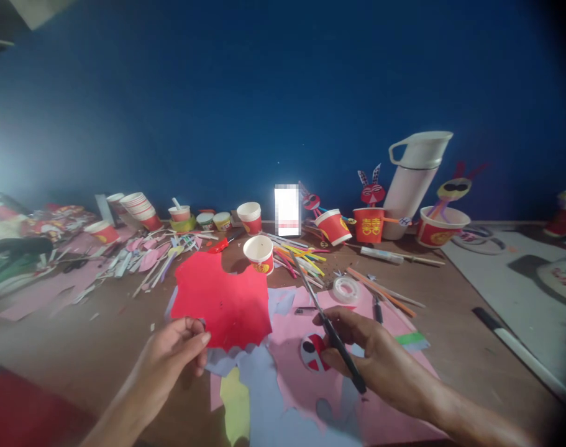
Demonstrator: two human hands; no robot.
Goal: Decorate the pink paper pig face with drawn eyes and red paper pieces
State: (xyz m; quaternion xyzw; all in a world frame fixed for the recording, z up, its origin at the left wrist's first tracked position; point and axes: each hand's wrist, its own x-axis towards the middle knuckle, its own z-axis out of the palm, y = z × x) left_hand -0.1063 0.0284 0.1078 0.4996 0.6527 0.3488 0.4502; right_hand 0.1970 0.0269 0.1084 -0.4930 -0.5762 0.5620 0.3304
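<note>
My right hand (373, 354) is closed around scissors (335, 340) with black handles, their long blade pointing up and away. Below its fingers is a round red and white paper face (314, 352) with a black eye spot; whether the fingers touch it I cannot tell. My left hand (184, 344) is pinched shut at the lower left edge of a red paper sheet (222, 301) with cut, wavy edges. Something small and dark shows at its fingertips, too small to name. Pink paper (294, 385) and pale blue paper (259, 397) lie between the hands.
Paper cups (258, 251) stand along the back, some carrying paper rabbit figures (372, 194). A white thermos jug (410, 192) rises at the back right. Around the table are a tape roll (346, 288), colored sticks (310, 259), a red cutter (219, 246) and paper scraps (147, 254).
</note>
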